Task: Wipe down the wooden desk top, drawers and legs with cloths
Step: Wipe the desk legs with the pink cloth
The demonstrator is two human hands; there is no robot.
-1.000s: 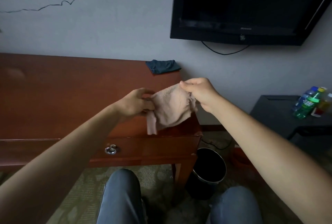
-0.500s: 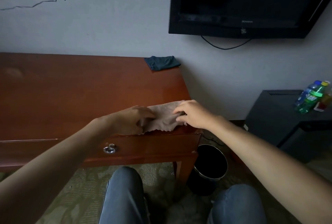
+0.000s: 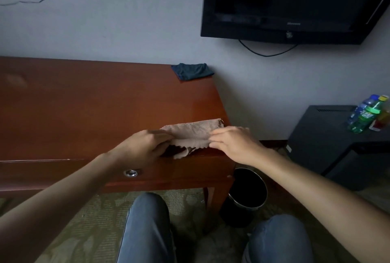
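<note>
Two hands hold the beige cloth [image 3: 193, 130] on the desk [image 3: 95, 104] near its front right corner: the left hand [image 3: 145, 144] pinches its left end, the right hand [image 3: 232, 141] pinches its right end with curled fingers [image 3: 217, 136]

Black TV [image 3: 295, 1] on wall; bin [image 3: 247, 195] on floor; bottles [image 3: 368, 115] on dark cabinet [image 3: 329, 136].
</note>
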